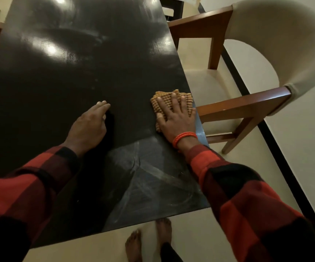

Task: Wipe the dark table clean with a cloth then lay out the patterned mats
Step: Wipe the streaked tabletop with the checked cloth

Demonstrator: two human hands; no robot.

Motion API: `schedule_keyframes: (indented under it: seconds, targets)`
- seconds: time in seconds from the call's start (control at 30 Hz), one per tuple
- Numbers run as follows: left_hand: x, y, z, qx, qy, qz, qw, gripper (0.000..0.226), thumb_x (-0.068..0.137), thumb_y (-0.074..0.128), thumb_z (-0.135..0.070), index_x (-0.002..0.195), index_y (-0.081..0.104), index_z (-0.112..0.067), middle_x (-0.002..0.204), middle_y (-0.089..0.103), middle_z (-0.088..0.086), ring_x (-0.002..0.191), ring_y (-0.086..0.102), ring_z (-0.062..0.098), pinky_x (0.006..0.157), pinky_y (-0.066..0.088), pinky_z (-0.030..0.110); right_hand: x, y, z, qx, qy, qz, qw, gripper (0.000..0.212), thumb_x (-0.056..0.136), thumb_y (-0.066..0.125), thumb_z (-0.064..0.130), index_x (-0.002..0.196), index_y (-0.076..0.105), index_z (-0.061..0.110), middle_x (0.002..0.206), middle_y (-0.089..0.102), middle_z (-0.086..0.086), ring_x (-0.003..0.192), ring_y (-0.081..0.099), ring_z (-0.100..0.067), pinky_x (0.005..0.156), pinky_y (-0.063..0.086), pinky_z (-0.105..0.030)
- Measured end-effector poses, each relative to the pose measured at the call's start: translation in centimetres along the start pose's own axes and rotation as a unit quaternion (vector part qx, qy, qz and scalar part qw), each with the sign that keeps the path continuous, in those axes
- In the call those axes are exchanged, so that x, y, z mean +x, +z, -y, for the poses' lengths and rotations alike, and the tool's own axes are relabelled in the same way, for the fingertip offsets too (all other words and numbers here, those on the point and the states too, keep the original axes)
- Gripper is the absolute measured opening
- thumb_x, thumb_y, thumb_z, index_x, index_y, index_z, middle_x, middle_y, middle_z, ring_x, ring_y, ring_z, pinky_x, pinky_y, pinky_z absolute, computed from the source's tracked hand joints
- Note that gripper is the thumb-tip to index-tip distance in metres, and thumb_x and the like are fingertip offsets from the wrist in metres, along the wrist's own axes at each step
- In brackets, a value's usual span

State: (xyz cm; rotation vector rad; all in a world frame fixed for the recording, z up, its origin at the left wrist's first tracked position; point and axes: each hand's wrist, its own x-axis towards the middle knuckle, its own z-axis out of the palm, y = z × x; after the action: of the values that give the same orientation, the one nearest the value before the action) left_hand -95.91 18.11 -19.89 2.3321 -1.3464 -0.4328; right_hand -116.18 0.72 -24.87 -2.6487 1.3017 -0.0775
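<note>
Two hands were on the dark table (62, 76), both in red-and-black checked sleeves. The right hand (176, 118) lay flat on a tan, ribbed cloth (164, 103), its fingers straight and spread, pressing the cloth to the tabletop right at the right edge, nearer the near right corner than the far one. An orange band (184, 138) circled that wrist. The cloth was folded into a small pad; its longer side ran away from the person, roughly along the table's right edge, and its ribs ran across that line. The frayed far end pointed toward the far end of the table. The left hand (88, 125) rested on the tabletop toward the middle, well apart from the cloth, fingers loosely extended and holding nothing.

The tabletop was glossy and nearly black, with wood grain showing where ceiling lights reflected in it at the far half. Pale, hazy streaks marked the near right corner, just behind the right wrist, and fainter smears showed farther up the surface.

A chair (266, 53) with a cream curved back and brown wooden arms stood beside the right edge. The floor (294, 148) was pale with a dark stripe. Bare feet (149, 241) stood at the near edge.
</note>
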Motion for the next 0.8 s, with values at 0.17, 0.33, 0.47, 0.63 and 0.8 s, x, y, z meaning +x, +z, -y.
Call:
schedule_keyframes:
  seconds: [0.17, 0.33, 0.47, 0.63, 0.8]
  targets:
    - [0.5, 0.3, 0.1, 0.006, 0.020, 0.004, 1.000, 0.047, 0.104, 0.040, -0.008, 0.151, 0.041, -0.012, 0.159, 0.037, 0.005, 0.149, 0.029, 0.017, 0.122, 0.025, 0.038, 0.5, -0.8, -3.9, -0.012, 0.024, -0.007, 1.000, 0.058, 0.097, 0.029, 0.057, 0.152, 0.011, 0.055, 0.168, 0.005, 0.002, 0.154, 0.005, -0.029, 0.117, 0.017, -0.062]
    - [0.1, 0.0, 1.7, 0.017, 0.009, -0.005, 1.000, 0.047, 0.104, 0.041, -0.010, 0.151, 0.042, -0.013, 0.159, 0.038, 0.004, 0.149, 0.029, 0.017, 0.119, 0.023, 0.034, 0.1, -0.2, -4.4, -0.022, 0.018, -0.009, 1.000, 0.058, 0.099, 0.026, 0.057, 0.154, 0.009, 0.052, 0.168, 0.003, -0.001, 0.153, 0.003, -0.031, 0.120, 0.013, -0.059]
    - [-1.1, 0.2, 2.4, 0.015, -0.005, 0.006, 1.000, 0.047, 0.105, 0.040, -0.013, 0.152, 0.040, -0.013, 0.160, 0.036, 0.003, 0.149, 0.028, 0.016, 0.119, 0.024, 0.035, -1.1, 0.4, -2.4, -0.044, 0.010, -0.014, 0.999, 0.059, 0.099, 0.023, 0.057, 0.156, 0.008, 0.048, 0.168, 0.001, -0.003, 0.154, 0.002, -0.031, 0.121, 0.007, -0.057]
    - [-1.9, -0.2, 2.8, 0.018, -0.010, 0.008, 1.000, 0.047, 0.105, 0.040, -0.013, 0.151, 0.040, -0.013, 0.160, 0.035, 0.003, 0.149, 0.028, 0.017, 0.120, 0.027, 0.039, -3.5, 1.0, 2.9, -0.032, -0.054, -0.011, 0.998, 0.061, 0.096, 0.024, 0.055, 0.156, 0.014, 0.046, 0.168, 0.004, -0.006, 0.153, 0.005, -0.033, 0.121, 0.007, -0.058]
    - [-2.9, -1.4, 2.9, 0.020, -0.020, 0.015, 0.999, 0.047, 0.104, 0.040, -0.012, 0.151, 0.039, -0.014, 0.161, 0.034, 0.003, 0.150, 0.027, 0.018, 0.120, 0.028, 0.044, -7.3, 2.2, 9.9, -0.015, -0.130, -0.001, 0.991, 0.061, 0.093, 0.031, 0.054, 0.154, 0.025, 0.044, 0.167, 0.011, -0.008, 0.153, 0.007, -0.034, 0.119, 0.007, -0.058]
